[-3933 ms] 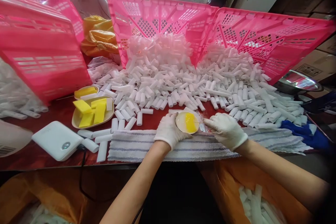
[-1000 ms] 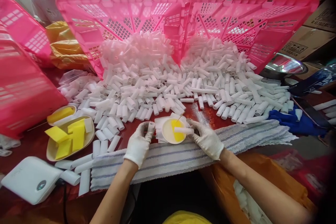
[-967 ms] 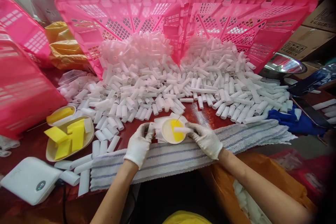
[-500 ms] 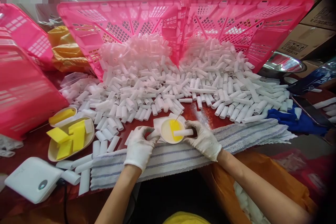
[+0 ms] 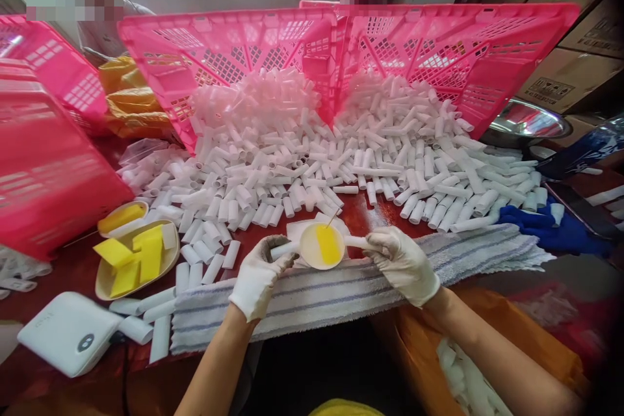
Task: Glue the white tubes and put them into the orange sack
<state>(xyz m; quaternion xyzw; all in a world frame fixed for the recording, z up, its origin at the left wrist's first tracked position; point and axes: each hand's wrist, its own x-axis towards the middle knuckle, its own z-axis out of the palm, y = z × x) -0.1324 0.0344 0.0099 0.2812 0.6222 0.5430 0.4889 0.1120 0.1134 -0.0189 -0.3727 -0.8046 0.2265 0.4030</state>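
My left hand (image 5: pixel 260 273), in a white glove, is closed on a white tube (image 5: pixel 284 249) just left of a small round dish (image 5: pixel 322 256). The dish holds pale liquid and a yellow sponge strip (image 5: pixel 329 244), with a thin stick leaning out of it. On the dish's right side, my gloved right hand (image 5: pixel 404 263) pinches another white tube (image 5: pixel 357 242), whose left end is at the rim. Below both hands lies a striped towel (image 5: pixel 316 296).
White tubes (image 5: pixel 292 143) are heaped against pink baskets (image 5: pixel 414 39). Yellow sponges (image 5: pixel 149 253) in a tray and a white device (image 5: pixel 68 333) stand left. A metal bowl (image 5: pixel 529 120) and blue cloth (image 5: pixel 524 218) are right. People are partly visible behind.
My right hand has moved right with its tube, which has left the space above the dish. My left hand stays beside the dish with its tube. The view has shifted slightly.
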